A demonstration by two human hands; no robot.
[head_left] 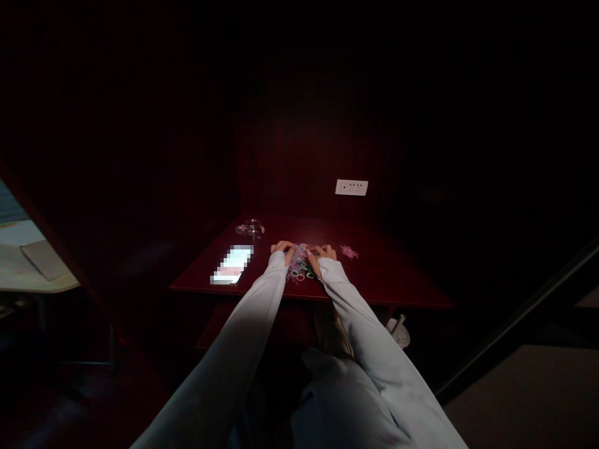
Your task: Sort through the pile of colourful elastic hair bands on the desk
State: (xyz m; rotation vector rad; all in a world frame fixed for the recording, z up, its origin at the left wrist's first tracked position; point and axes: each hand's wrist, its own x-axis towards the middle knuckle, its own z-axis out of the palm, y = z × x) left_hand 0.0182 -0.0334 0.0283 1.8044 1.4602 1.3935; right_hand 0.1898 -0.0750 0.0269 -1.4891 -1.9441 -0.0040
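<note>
A pile of thin, colourful elastic bands (299, 265) lies on the dark red desk between my two hands, pink, purple and green among them. My left hand (282, 247) rests at the left edge of the pile, fingers bent over it and thumb apart. From the other side, my right hand (324, 253) reaches in with its fingers and thumb spread at the bands. Neither hand visibly lifts a band, though the fingertips are small and dim. To the right of my right hand sits a smaller heap of pink bands (349, 252).
A phone (233, 264) with a bright screen lies left of my hands. Behind it stands a small clear container (253, 227). The desk (384, 274) ends at a front edge near my forearms. A white socket plate (351, 187) is on the back panel.
</note>
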